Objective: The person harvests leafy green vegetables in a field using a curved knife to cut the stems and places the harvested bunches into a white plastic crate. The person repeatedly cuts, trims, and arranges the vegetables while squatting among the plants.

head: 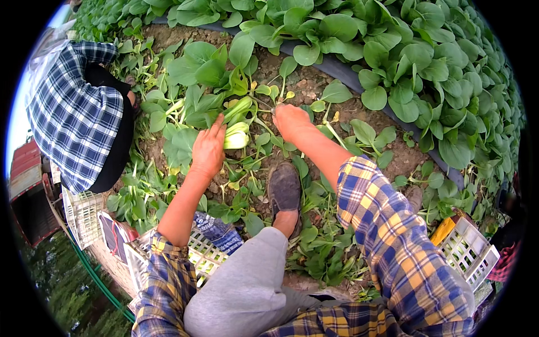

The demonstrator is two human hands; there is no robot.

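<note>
My left hand (209, 148) lies on several bok choy heads (237, 135) with pale stalks, their leaves pointing up and left; whether the fingers grip them is unclear. To the right, my right hand (290, 121) is closed around the handle of a small tool with a thin metal shaft. The shaft points left toward the base of a bok choy plant (238, 84) and the yellowing leaves by it. The handle is mostly hidden in the fist, and the tool's tip cannot be made out.
Dense bok choy (421, 63) grows behind a dark plastic edging strip (391, 113). A person in a checked shirt (80, 113) bends at the left. White plastic crates (82, 217) stand at lower left, another crate (469, 252) at right. Cut leaves litter the soil around my shoe (285, 187).
</note>
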